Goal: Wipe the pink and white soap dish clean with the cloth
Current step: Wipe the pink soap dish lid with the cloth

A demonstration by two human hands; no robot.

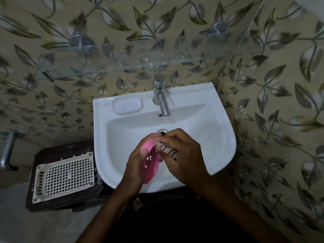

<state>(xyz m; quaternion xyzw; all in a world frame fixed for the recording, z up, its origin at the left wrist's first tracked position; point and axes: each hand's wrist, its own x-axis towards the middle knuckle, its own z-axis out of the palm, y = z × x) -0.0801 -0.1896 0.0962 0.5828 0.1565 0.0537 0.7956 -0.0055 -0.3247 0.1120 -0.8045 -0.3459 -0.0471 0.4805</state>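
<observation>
One view only, the head cam looking down, so that's all there is to go on. Both hands are over the sink (226,137), just in front of the drain (162,132). The left hand (135,165) has its fingers and thumb wrapped round the edges of the dish (150,161), which is tilted up on its side so the slotted face points toward the right hand (182,155). Only the pink part shows from here; if there's a white piece in there, the hands hide it. The right hand is bunched round the cloth (165,150), a pale one with dark stripes, pushed against the upper part of the dish, touching it.

How far along? Honestly hard to call. My read is it's mid-wipe: cloth is on the dish, dish is held up off the basin, nothing set down yet. I can't make out any grime or soap scum, the lighting is dim and the dish is mostly covered. The lower half looks untouched by the cloth right now, so I'd guess that bit and the underside are left.

Other stuff: tap (162,100) is off as far as I can tell, and a white grate (64,176) sits on a dark stool (47,151) beside the sink.
</observation>
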